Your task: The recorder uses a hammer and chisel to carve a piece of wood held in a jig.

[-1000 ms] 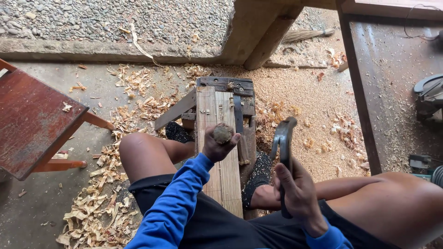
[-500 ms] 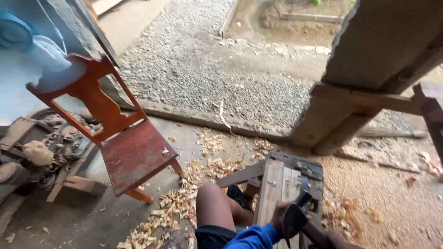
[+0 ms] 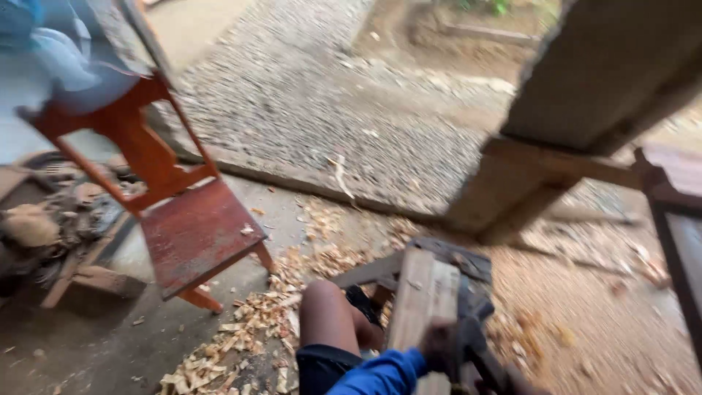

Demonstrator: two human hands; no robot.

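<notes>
The wooden plank (image 3: 423, 307) is seen on the low bench (image 3: 450, 257), its long axis running away from the person. The left hand (image 3: 441, 345) is rested on its near end, blurred; its grip cannot be told.

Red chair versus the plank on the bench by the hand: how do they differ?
The red chair is painted red; the plank is pale bare wood. The chair stands free on the floor at left; the plank lies clamped in the dark bench, under the left hand. Both are wood, with shavings around them.
</notes>
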